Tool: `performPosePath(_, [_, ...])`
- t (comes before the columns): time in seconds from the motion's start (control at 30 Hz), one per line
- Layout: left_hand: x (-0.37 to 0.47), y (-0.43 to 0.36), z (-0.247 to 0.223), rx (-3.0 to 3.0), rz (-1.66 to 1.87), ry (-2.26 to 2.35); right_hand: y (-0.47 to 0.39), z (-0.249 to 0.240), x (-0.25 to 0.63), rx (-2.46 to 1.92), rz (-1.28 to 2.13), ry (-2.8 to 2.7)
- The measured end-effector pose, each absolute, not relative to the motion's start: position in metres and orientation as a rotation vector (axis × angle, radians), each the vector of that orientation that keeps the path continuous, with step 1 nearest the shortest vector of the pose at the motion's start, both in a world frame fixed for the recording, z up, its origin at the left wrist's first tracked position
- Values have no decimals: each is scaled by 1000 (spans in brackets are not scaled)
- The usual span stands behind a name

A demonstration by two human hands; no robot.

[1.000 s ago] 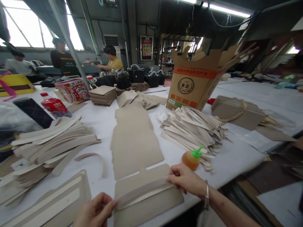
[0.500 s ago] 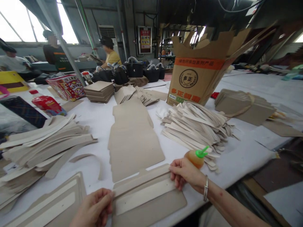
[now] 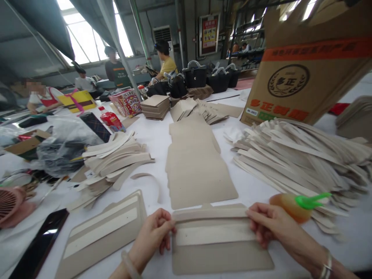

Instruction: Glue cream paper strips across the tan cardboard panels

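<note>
Between my two hands a narrow beige strip (image 3: pixel 210 215) stretches along the upper part of a greyish-beige board panel (image 3: pixel 222 257). My left hand (image 3: pixel 157 234) pinches its left end, and my right hand (image 3: pixel 269 224) pinches the right end. Below that strip, a wider pale strip (image 3: pixel 215 235) lies flat across the same panel. To the left rests a similar panel (image 3: pixel 100 244) bearing two pale strips. A squeeze bottle (image 3: pixel 287 205) of amber liquid with a green nozzle lies beside my right hand.
Overlapping board panels (image 3: pixel 200 174) run up the white table. Strip piles lie left (image 3: pixel 116 162) and right (image 3: pixel 302 155). A large carton (image 3: pixel 305 77) stands at back right. A phone (image 3: pixel 40 244) and a pink fan (image 3: pixel 13 205) are at left. Several people are beyond the table.
The view has swung left, bringing the phone and fan into sight. Both hands still hold the strip, which now lies more level along the panel's upper part.
</note>
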State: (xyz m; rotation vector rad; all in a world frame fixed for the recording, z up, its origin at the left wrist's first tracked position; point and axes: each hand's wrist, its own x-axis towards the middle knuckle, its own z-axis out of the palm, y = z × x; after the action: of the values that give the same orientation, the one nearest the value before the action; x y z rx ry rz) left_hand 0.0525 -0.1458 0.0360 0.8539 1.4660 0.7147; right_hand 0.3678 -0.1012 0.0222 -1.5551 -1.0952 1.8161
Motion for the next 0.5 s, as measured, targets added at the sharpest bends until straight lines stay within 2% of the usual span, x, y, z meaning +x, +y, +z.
performPosePath(0.33, [55, -163, 67, 731, 1018, 1275, -138, 18, 375, -1362, 2129, -1193])
performPosePath(0.5, [50, -169, 63, 754, 910, 1383, -144, 36, 374, -1373, 1958, -1074])
